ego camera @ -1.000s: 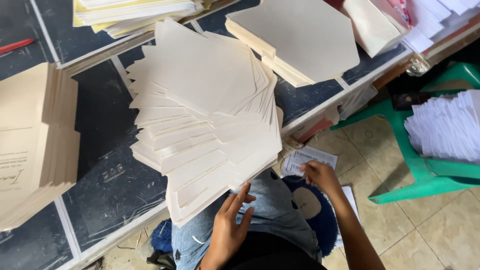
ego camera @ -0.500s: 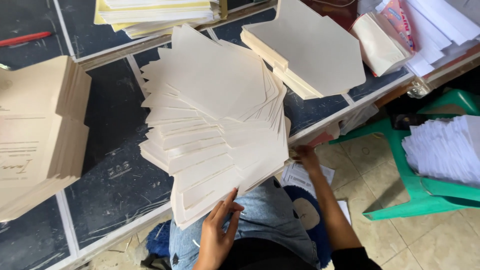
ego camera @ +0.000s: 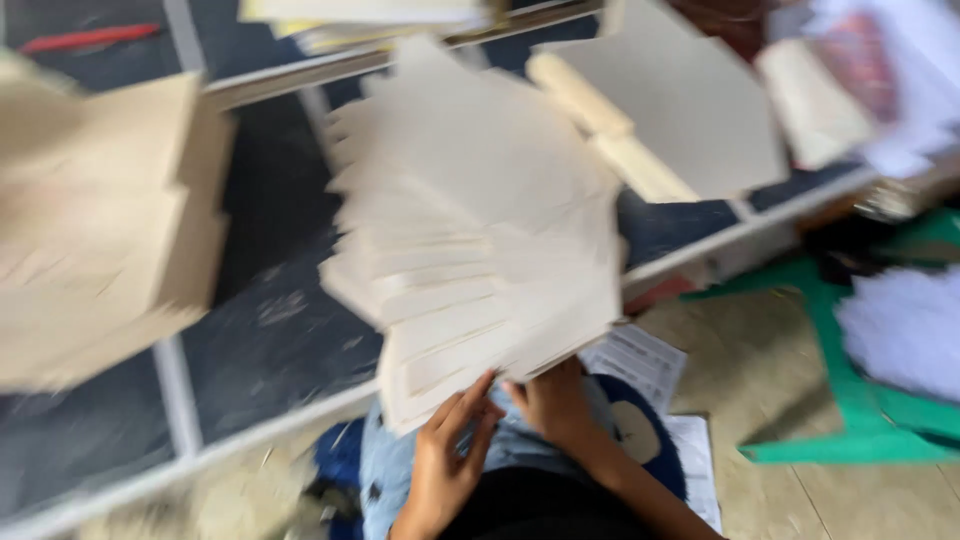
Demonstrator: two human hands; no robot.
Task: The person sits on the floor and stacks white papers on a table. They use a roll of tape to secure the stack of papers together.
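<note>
Frame blurred by head motion; fine detail lost.

Centre: a fanned stack of cream paper sheets [ego camera: 470, 240], spread stepwise, lying on a dark tabletop with pale dividing strips [ego camera: 270, 340]. The fan's lower edge overhangs the table's near rim, lower centre of frame.

Left hand [ego camera: 445, 460], lower centre: fingers extended and slightly spread, tips touching the lowest sheets of the fan from below. Not closed round anything.

Right hand [ego camera: 555, 400], just right of the left: sits at the bottom edge of the fan, the sheets covering its fingertips. Whether the fingers pinch the paper or only press it, cannot tell.

Around:
- Left of frame, a tall block of tan stacked paper [ego camera: 100, 230], apart from the fan with bare dark tabletop between.
- Upper right, a thick pile of pale hexagon-cornered sheets [ego camera: 680, 120], close to the fan's upper right corner.
- Top centre, another pale stack [ego camera: 380, 15], cut by the frame edge.
- Top left, a thin red stick-like thing [ego camera: 90, 38].
- Right, a green plastic chair [ego camera: 860, 420] bearing a heap of white paper [ego camera: 905, 330].
- Below the fan, printed white sheets [ego camera: 640, 360] on blue-jeaned knees [ego camera: 500, 450].

Open room: bare tabletop left of the fan; tan floor [ego camera: 740, 360] between knees and chair.
</note>
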